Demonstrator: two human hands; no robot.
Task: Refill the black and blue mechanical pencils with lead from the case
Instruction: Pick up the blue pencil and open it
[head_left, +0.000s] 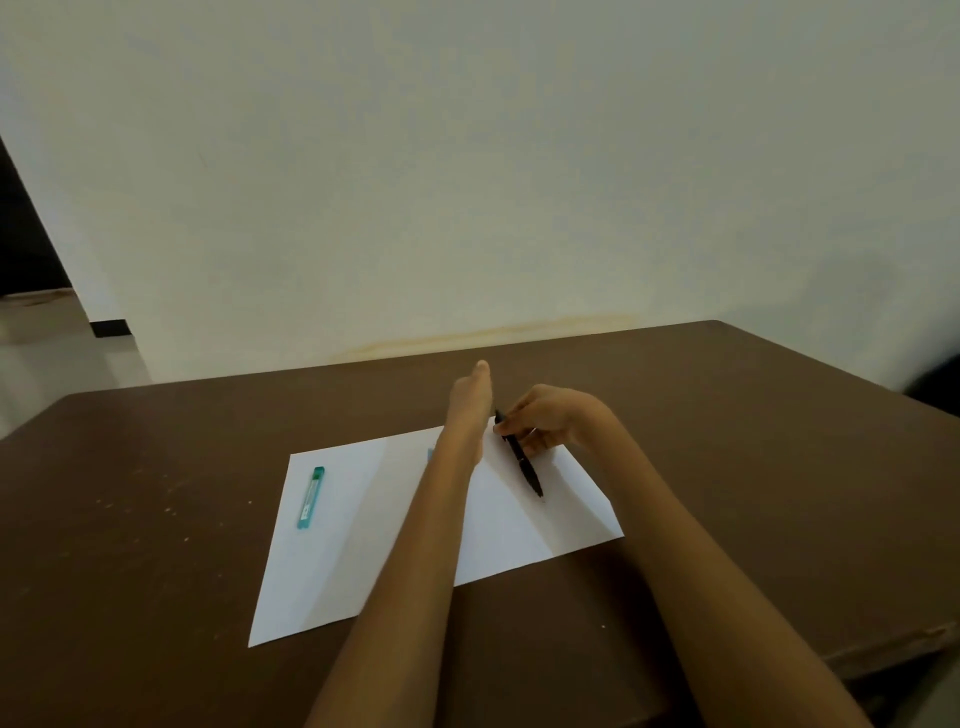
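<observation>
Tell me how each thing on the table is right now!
Black mechanical pencil: tilted, tip touching the paper, gripped by the right hand.
Teal plastic lead case: lying flat on the paper, untouched; open or closed cannot be told.
White paper sheet: flat on the brown table.
Left hand: fingers straight, holding nothing.
Blue pencil: mostly hidden behind the left arm.
</observation>
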